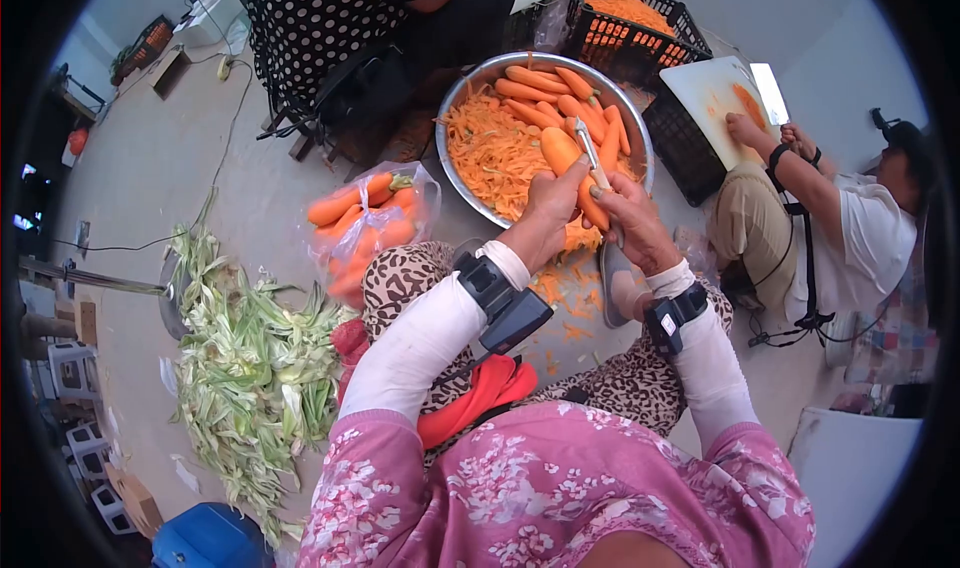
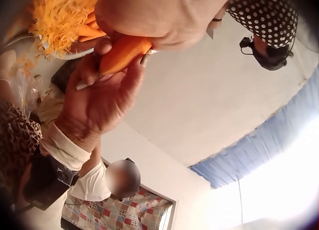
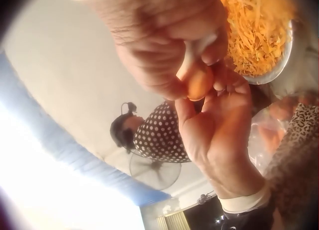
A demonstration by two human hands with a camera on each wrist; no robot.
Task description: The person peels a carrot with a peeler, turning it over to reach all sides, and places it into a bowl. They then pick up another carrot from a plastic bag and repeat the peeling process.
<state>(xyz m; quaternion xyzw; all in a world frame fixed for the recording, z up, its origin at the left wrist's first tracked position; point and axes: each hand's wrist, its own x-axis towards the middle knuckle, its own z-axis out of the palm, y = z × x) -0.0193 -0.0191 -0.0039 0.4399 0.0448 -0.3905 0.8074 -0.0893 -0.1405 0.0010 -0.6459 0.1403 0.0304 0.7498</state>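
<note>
Over the near edge of a metal basin (image 1: 443,153), my left hand (image 1: 548,216) grips an orange carrot (image 1: 560,151) whose thick end points away from me. My right hand (image 1: 638,226) holds a peeler (image 1: 597,168) by its pale handle, its metal head lying along the carrot's right side. Both hands are close together, with fingers near the carrot's lower end. From the left wrist, the carrot (image 2: 122,55) appears between the two hands. The right wrist view shows its rounded end (image 3: 198,84) among the fingers. Whole carrots (image 1: 535,78) and a heap of orange peelings (image 1: 490,148) fill the basin.
A plastic bag of carrots (image 1: 365,213) lies left of the basin, beside a pile of green husks (image 1: 260,368). Black crates (image 1: 690,28) stand behind. At right, a seated person (image 1: 850,218) works at a white cutting board (image 1: 712,98); another person in polka dots (image 1: 340,18) sits ahead.
</note>
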